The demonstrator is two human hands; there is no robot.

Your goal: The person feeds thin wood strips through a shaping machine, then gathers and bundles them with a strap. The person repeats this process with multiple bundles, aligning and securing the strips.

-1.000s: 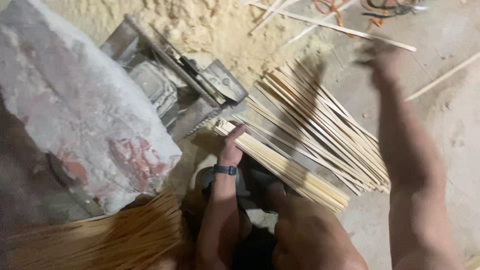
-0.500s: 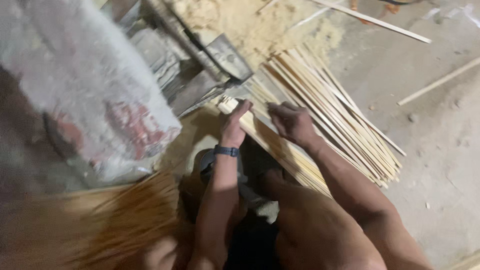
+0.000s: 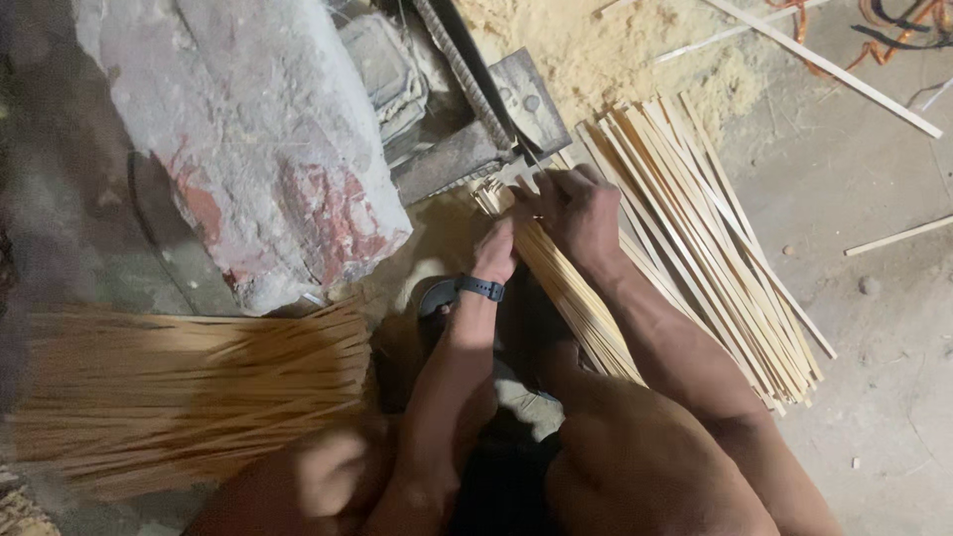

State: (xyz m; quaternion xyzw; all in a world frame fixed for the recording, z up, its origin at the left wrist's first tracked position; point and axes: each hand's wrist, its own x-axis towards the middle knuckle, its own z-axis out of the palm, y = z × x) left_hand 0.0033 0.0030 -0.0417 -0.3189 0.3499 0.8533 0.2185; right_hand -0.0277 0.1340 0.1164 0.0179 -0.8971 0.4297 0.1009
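Observation:
My left hand (image 3: 495, 250), with a dark wristband, rests on the near end of a bundle of thin pale bamboo strips (image 3: 576, 298) that runs diagonally over my knee. My right hand (image 3: 576, 208) grips the same bundle at its far end, right beside the metal blade block (image 3: 496, 129). The fingertips of both hands are partly hidden by the strips. A wider fan of flat bamboo slats (image 3: 705, 248) lies just to the right of my right hand.
A big rough stone block (image 3: 248, 149) with red stains stands at left. Thin orange-brown sticks (image 3: 189, 397) lie piled at lower left. Sawdust (image 3: 615, 50) covers the far floor, with loose slats (image 3: 824, 65) and cords at the top right.
My right hand came down from the far right, where it was raised and blurred, onto the bundle next to my left hand. The left hand stayed in place.

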